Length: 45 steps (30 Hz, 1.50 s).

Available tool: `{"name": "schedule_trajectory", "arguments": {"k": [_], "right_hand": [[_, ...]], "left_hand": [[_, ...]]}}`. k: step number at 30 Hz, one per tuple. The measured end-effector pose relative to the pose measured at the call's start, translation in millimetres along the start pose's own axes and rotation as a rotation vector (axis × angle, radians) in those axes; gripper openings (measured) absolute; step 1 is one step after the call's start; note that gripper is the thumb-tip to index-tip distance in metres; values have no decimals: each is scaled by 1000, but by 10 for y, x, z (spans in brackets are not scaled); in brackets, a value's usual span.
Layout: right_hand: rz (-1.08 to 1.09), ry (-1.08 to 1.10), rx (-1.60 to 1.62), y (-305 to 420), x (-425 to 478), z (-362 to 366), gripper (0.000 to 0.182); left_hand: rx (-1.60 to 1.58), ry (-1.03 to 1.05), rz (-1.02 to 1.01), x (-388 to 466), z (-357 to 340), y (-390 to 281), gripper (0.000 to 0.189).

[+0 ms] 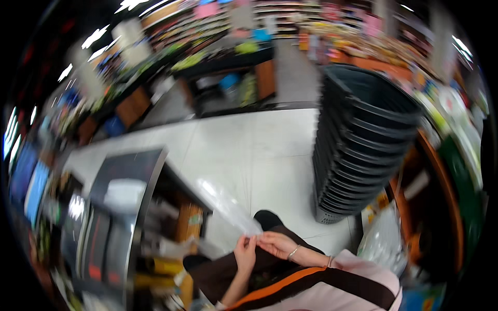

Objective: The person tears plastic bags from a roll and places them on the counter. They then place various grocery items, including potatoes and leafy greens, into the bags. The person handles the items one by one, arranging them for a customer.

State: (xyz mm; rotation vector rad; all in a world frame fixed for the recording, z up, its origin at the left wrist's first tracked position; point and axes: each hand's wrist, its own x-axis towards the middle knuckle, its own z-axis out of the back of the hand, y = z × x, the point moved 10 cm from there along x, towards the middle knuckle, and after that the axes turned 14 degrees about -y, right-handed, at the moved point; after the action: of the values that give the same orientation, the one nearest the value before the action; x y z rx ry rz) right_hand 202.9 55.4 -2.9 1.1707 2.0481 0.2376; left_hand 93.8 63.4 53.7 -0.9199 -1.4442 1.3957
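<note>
A clear plastic bag (pixel 229 206) stretches out over the pale tiled floor, blurred by motion. Its near end is pinched between the fingertips of my left hand (pixel 246 252). My right hand (pixel 277 245), with a bracelet at the wrist, grips the same end close beside it. Both hands are in front of my lap, above dark trousers (pixel 218 274). How the bag's end is folded between the fingers is too small to tell.
To the right rises a tall stack of black plastic baskets (pixel 362 144). A dark metal-topped machine (pixel 120 186) stands at left, beside a shelf holding yellow items (pixel 163 266). Beyond the white floor (pixel 249 144) are produce stands (pixel 229 62). A filled plastic bag (pixel 383 237) sits at right.
</note>
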Motion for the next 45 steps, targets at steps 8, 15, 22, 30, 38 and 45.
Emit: {"name": "schedule_trajectory", "arguments": {"k": [8, 15, 22, 30, 38, 45], "right_hand": [[-136, -93, -467, -57, 47, 140, 29], [-215, -217, -518, -315, 391, 622, 14], [-234, -309, -546, -396, 592, 1106, 14], [-257, -334, -509, -362, 631, 1230, 14], [-258, -344, -574, -95, 661, 1135, 14], [-299, -478, -685, -85, 821, 1230, 17]], "left_hand": [[-6, -428, -271, 1094, 1414, -632, 18], [-62, -801, -324, 2100, 3073, -1352, 32], [-49, -904, 10, 3008, 3494, -877, 47], [672, -868, -141, 2929, 3233, -1241, 41], [377, -410, -88, 2232, 2496, -830, 21], [1214, 380, 193, 1869, 2073, 2394, 34]]}}
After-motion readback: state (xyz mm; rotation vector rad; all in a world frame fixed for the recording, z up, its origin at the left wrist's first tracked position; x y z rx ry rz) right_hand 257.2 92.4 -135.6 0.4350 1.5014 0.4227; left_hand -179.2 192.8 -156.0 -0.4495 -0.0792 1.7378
